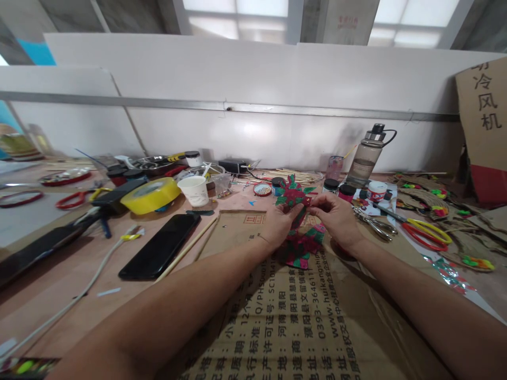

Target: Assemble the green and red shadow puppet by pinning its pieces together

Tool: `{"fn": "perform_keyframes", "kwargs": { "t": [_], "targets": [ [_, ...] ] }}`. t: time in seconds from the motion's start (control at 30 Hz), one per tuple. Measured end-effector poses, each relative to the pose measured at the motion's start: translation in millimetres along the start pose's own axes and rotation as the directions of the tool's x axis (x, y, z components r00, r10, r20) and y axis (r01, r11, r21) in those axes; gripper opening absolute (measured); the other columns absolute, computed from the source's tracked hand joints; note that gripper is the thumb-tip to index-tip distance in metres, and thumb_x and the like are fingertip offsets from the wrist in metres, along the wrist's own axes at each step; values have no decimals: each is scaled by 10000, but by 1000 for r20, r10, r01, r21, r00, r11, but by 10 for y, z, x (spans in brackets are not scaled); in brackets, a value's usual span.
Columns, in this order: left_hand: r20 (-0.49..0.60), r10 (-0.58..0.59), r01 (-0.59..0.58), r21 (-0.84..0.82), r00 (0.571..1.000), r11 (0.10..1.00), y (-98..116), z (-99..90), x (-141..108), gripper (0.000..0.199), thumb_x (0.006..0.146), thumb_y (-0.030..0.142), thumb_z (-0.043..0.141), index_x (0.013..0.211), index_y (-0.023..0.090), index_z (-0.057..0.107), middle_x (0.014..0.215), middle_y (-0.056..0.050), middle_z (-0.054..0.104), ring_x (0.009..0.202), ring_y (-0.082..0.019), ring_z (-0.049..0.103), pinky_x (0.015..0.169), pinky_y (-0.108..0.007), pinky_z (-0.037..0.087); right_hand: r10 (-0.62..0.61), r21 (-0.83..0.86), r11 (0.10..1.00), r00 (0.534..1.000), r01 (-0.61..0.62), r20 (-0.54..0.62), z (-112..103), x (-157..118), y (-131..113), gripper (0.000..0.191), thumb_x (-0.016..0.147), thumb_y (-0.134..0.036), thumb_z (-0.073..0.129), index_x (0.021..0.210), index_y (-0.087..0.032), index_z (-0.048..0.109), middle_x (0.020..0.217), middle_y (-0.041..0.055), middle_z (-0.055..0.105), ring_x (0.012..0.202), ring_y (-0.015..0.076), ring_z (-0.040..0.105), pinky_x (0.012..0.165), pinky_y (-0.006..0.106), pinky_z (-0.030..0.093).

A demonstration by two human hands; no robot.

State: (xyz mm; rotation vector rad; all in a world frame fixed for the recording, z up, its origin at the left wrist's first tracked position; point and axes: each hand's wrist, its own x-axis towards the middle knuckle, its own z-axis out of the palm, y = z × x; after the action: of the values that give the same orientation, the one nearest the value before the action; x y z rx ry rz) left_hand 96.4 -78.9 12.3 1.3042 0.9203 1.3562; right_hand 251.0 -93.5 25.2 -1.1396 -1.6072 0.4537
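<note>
My left hand (282,224) is closed around the lower edge of a painted flower cutout (292,194), dark red with green leaves, held up above the cardboard. At the cutout's right edge, my right hand (335,217) has thumb and forefinger pinched together against it. Whether a smaller piece sits between those fingertips is hidden. Beneath both hands a second red, pink and green painted piece (303,247) lies on the flattened cardboard sheet (285,316), which carries printed black lettering.
Left of the cardboard are a black phone (160,246), a thin wooden stick (188,248), yellow tape (151,195) and a white cup (194,191). On the right lie scissors (425,233), metal pliers (376,222) and paint jars (376,191); a water bottle (366,158) stands behind.
</note>
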Motion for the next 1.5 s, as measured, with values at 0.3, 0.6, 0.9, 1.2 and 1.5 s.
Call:
{"fn": "perform_keyframes", "kwargs": {
  "t": [0.3,0.6,0.9,1.2,1.5],
  "targets": [
    [-3,-19,19,11,1000,1000,29,-3,-7,158,689,315,732,665,160,709,785,-61,747,811,-232,678,772,-312,523,22,49,999,1000,-22,14,6,13,39,141,699,-311,722,752,-199,655,719,-3,666,674,158,587,656,290,469],
    [0,-17,17,16,1000,1000,40,-5,-12,158,690,306,718,638,158,700,726,-48,726,690,-193,643,697,-287,497,35,57,998,999,-35,3,9,35,57,134,665,-299,727,719,-202,652,691,-4,669,647,160,594,636,291,477],
    [-12,-12,13,82,1000,997,37,-17,-10,176,700,300,710,610,153,679,649,-30,685,611,-162,593,632,-266,463,95,51,994,995,-96,15,-6,37,19,115,653,-271,695,726,-198,643,705,5,671,655,163,594,640,295,473],
    [45,35,-40,118,998,992,50,-23,-8,162,735,277,675,628,156,685,714,-35,711,674,-170,614,713,-274,483,94,40,995,995,-95,23,3,43,29,79,641,-221,632,717,-201,629,682,-2,662,644,161,596,626,292,477],
    [13,45,-47,140,999,989,23,-30,-1,180,717,313,690,633,154,692,679,-36,707,696,-188,631,699,-278,494,72,4,997,996,-73,47,0,38,20,92,673,-248,660,746,-193,651,709,5,681,657,159,599,644,293,470]
  ]
}}
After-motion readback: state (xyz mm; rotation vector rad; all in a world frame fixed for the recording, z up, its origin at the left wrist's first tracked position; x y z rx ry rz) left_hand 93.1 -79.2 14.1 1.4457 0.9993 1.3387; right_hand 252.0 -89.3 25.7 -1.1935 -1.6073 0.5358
